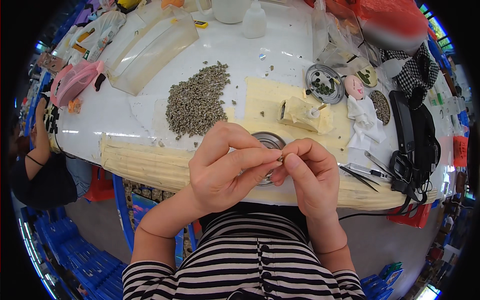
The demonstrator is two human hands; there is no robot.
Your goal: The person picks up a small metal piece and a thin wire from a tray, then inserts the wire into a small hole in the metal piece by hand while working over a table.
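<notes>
My left hand [227,162] and my right hand [311,172] meet at the fingertips over a small round metal dish [270,139] at the table's near edge. Both are closed in a pinch on one tiny metallic piece [280,158], mostly covered by the fingers; its exact kind does not show. Beyond my left hand lies a heap of small metal parts [197,102] of a similar grey-brown tone. A tape-wrapped block with a white nozzle or cap [306,115] sits past my right hand on yellowish masking tape [255,100].
Tweezers [360,179] and a utility knife [367,171] lie right of my right hand, near a black strapped device [407,145]. Farther back are a dish of dark green pieces [324,82], white tissue [365,120], a clear tray [150,55] and a pink fan [75,82]. Another person [40,170] sits at left.
</notes>
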